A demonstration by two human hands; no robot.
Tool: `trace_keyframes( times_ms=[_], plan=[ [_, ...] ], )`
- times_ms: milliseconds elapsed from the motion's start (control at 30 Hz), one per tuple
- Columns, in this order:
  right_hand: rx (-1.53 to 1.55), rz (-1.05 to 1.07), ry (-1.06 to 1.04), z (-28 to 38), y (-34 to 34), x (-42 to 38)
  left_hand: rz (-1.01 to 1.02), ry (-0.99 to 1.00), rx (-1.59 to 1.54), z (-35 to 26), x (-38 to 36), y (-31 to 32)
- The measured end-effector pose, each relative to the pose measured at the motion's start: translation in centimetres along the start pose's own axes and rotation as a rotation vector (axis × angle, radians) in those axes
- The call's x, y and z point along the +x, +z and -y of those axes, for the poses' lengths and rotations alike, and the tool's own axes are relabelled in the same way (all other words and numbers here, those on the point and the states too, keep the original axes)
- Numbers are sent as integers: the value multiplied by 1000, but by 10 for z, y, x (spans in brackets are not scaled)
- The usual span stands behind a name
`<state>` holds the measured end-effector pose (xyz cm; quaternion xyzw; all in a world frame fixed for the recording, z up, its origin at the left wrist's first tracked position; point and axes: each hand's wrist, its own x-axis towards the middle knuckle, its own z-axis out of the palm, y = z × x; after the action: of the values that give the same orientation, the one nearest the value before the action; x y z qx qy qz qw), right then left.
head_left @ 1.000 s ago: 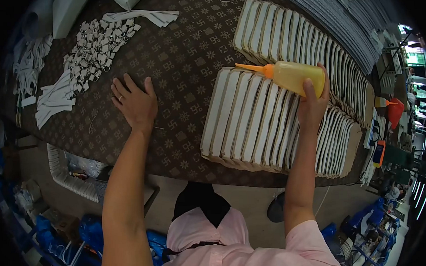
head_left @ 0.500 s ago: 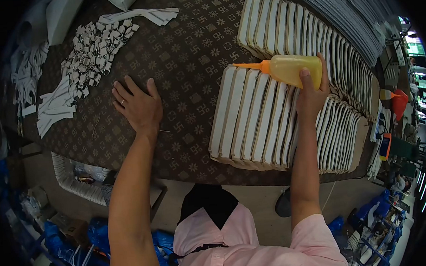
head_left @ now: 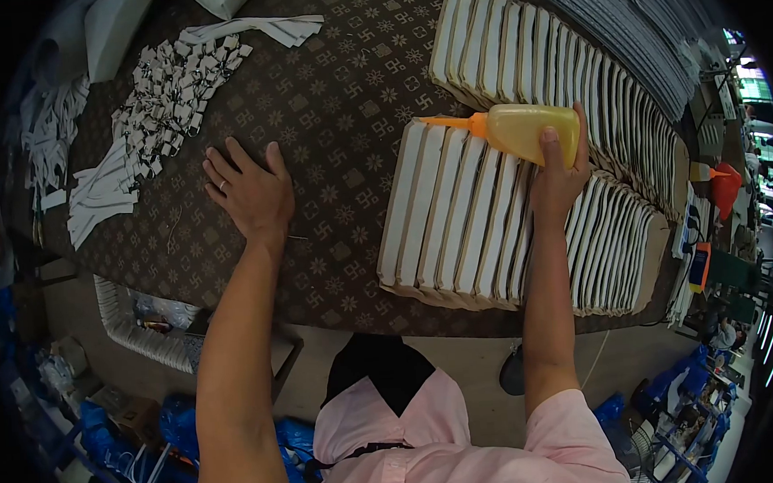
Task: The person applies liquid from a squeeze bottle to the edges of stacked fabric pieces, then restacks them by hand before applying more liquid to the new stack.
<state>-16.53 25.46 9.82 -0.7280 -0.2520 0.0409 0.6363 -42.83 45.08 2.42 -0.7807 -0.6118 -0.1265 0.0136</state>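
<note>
My right hand (head_left: 560, 175) is wrapped round a yellow squeeze bottle (head_left: 521, 132) with an orange nozzle. The bottle lies nearly level, its nozzle pointing left over the top left corner of the nearer row of overlapping white and brown strips (head_left: 446, 212). A second row of such strips (head_left: 516, 51) lies behind the bottle. My left hand (head_left: 257, 194) rests flat on the dark patterned cloth (head_left: 340, 191) with its fingers spread and nothing in it, a ring on one finger.
A heap of small folded white pieces (head_left: 169, 100) lies at the left, with white strips (head_left: 104, 191) beside it. Long grey strips (head_left: 620, 28) are stacked at the back right. An orange-nozzled bottle (head_left: 702, 172) and an orange-and-black object (head_left: 700, 267) are at the far right.
My right hand and the bottle have moved slightly left and a little nearer to me. My left hand has stayed in place.
</note>
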Motion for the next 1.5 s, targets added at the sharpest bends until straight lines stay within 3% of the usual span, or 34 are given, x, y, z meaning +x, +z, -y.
trace_keyframes(
  times_ms=[733, 1500],
  plan=[
    [-9, -46, -10, 11, 8, -5, 8, 1, 12, 0, 0, 0],
    [22, 103, 35, 0, 3, -10, -2, 5, -1, 0, -1, 1]
  ],
)
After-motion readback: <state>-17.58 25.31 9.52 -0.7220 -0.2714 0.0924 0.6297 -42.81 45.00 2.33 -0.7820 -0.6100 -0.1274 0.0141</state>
